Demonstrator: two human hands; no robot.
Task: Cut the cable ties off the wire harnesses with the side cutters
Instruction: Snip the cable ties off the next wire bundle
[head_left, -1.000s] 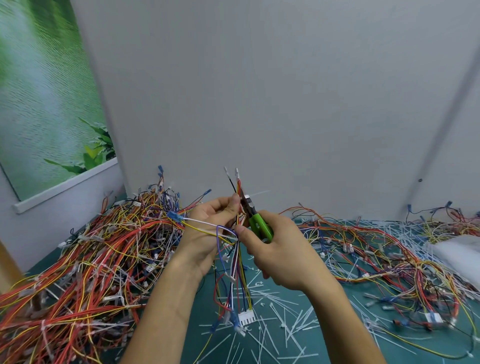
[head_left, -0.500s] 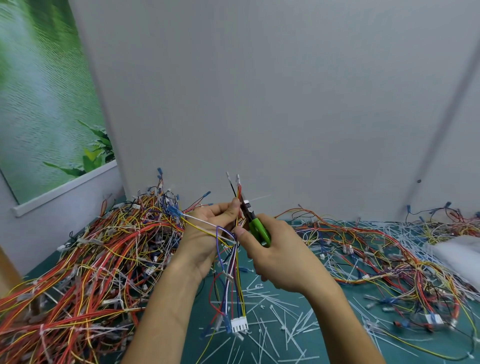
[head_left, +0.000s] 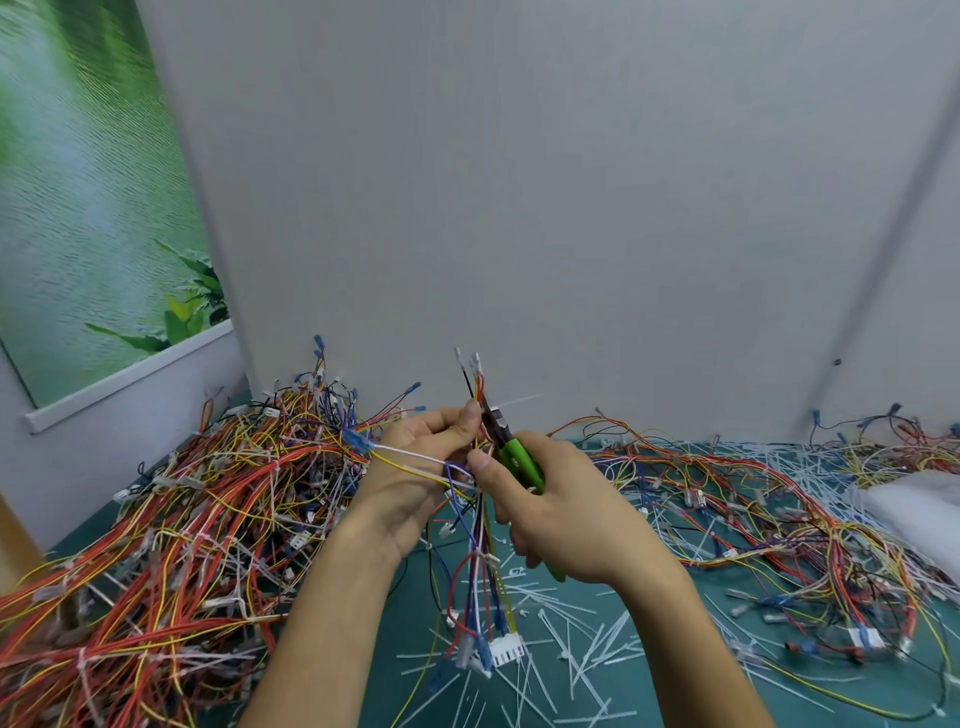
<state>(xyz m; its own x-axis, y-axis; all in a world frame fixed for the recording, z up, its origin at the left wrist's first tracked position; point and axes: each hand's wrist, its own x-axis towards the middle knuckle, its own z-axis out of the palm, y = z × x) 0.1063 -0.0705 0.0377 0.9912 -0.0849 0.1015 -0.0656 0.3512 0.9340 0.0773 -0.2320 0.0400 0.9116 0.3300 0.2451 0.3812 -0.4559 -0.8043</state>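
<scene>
My left hand (head_left: 415, 467) pinches a wire harness (head_left: 480, 561) of red, blue, yellow and white wires upright above the table. Its white connector (head_left: 503, 649) dangles low, and its thin ends stick up past my fingers. My right hand (head_left: 561, 514) grips green-handled side cutters (head_left: 517, 457). Their dark jaws press against the harness just right of my left fingertips, at a white cable tie (head_left: 511, 402) whose tail points up and right. I cannot tell whether the jaws have closed through the tie.
A big heap of tied harnesses (head_left: 171, 530) fills the table's left. Looser harnesses (head_left: 753, 519) spread across the right. Several cut white tie pieces (head_left: 566, 639) litter the teal mat below my hands. A white bag (head_left: 914, 509) lies at far right. Grey walls stand close behind.
Both hands hold nearly the same pose with the cutters at the harness top. The dangling wires and connector have swung slightly.
</scene>
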